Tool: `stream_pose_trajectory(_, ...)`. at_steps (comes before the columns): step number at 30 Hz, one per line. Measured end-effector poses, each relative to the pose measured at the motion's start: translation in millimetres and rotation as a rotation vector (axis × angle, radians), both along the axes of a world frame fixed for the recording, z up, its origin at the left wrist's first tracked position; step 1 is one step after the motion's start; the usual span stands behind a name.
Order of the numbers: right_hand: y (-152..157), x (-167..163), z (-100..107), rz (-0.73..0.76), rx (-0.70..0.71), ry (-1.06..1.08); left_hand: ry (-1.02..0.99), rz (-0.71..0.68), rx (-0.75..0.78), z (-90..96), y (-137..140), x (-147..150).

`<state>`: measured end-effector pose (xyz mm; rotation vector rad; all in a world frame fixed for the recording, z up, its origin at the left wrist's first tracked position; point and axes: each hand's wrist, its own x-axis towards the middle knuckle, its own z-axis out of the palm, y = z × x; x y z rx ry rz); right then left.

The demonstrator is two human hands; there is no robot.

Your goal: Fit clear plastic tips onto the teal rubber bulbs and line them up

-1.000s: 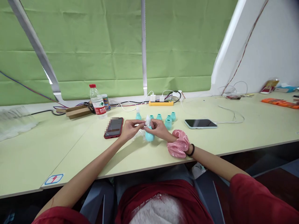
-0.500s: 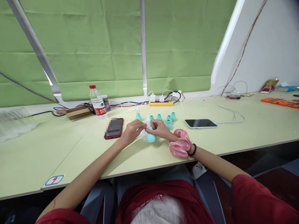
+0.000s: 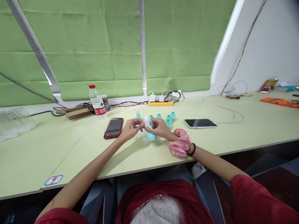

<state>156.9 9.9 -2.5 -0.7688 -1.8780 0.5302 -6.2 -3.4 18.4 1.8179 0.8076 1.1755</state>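
My right hand (image 3: 161,128) grips a turquoise squeeze bulb (image 3: 151,136), which looks like a nasal aspirator. The bulb is tilted, with a clear nozzle (image 3: 146,120) at its upper end. My left hand (image 3: 131,128) is closed in a pinch beside the nozzle, its fingertips close to my right thumb; whatever it pinches is too small to make out. Clear plastic (image 3: 146,139) shows beneath the hands. Behind them stands another turquoise bulb with a clear tip (image 3: 138,115). Several open-necked turquoise bulbs (image 3: 168,123) stand upright to its right.
A red-cased phone (image 3: 113,128) lies left of my hands, a second phone (image 3: 200,123) on the right. Farther back are a water bottle (image 3: 98,104), a can (image 3: 105,102), a cardboard box (image 3: 78,112) and a yellow power strip (image 3: 161,103) with cables. Clear plastic (image 3: 16,124) lies far left.
My left hand has drawn slightly left and its fingers have curled more. The bulb in my right hand has tilted a little.
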Motion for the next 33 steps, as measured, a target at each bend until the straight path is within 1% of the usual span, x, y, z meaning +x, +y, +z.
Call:
stream_pose_trajectory(2,0.5,-0.4,2.2,0.031,-0.026,0.07,-0.206,-0.18,-0.258,-0.2,5.2,-1.1)
stream_pose_trajectory(4,1.5,-0.8,3.5,0.064,-0.049,0.138,-0.363,-0.299,-0.431,-0.9,8.8,-1.3)
stream_pose_trajectory(6,3.2,-0.7,3.9,0.111,-0.09,0.197,-0.422,-0.349,-0.498,-0.9,10.5,-1.7)
stream_pose_trajectory(8,5.1,0.2,4.1,0.164,-0.152,0.244,-0.419,-0.363,-0.496,0.8,10.9,-3.8)
stream_pose_trajectory(10,6.3,1.8,4.5,0.187,-0.208,0.278,-0.392,-0.352,-0.451,3.8,11.6,-8.4)
stream_pose_trajectory(12,6.4,3.5,5.5,0.169,-0.247,0.306,-0.305,-0.283,-0.357,6.1,13.8,-14.2)
stream_pose_trajectory(13,6.2,4.1,6.2,0.15,-0.258,0.322,-0.219,-0.207,-0.28,6.1,15.7,-16.9)
stream_pose_trajectory(14,6.0,4.5,6.8,0.131,-0.264,0.341,-0.1,-0.102,-0.182,5.0,17.9,-19.1)
stream_pose_trajectory(16,5.8,4.4,7.9,0.112,-0.267,0.375,0.195,0.16,0.069,-0.9,23.3,-21.2)
stream_pose_trajectory(17,5.9,4.0,8.3,0.114,-0.271,0.386,0.335,0.26,0.195,-5.2,26.1,-21.1)
stream_pose_trajectory(18,6.3,3.4,8.4,0.121,-0.276,0.39,0.448,0.321,0.29,-9.9,28.7,-20.5)
stream_pose_trajectory(19,6.8,2.8,8.3,0.127,-0.28,0.387,0.54,0.331,0.338,-14.5,30.9,-19.5)
stream_pose_trajectory(21,7.8,1.5,7.2,0.125,-0.271,0.356,0.586,0.353,0.359,-21.6,33.9,-17.3)
stream_pose_trajectory(23,8.5,0.5,4.9,0.115,-0.22,0.298,0.512,0.387,0.319,-24.0,34.6,-15.8)
stream_pose_trajectory(25,8.3,-0.2,1.8,0.096,-0.152,0.235,0.372,0.402,0.256,-21.5,33.1,-15.0)
stream_pose_trajectory(27,7.3,-0.8,-1.2,0.065,-0.102,0.181,0.196,0.349,0.173,-15.5,29.3,-14.0)
stream_pose_trajectory(30,5.6,-1.4,-3.8,0.035,-0.073,0.129,-0.061,0.147,-0.025,-4.0,19.7,-11.8)
stream_pose_trajectory(33,4.8,-1.7,-4.3,0.047,-0.065,0.14,-0.201,-0.105,-0.262,5.0,9.5,-9.7)
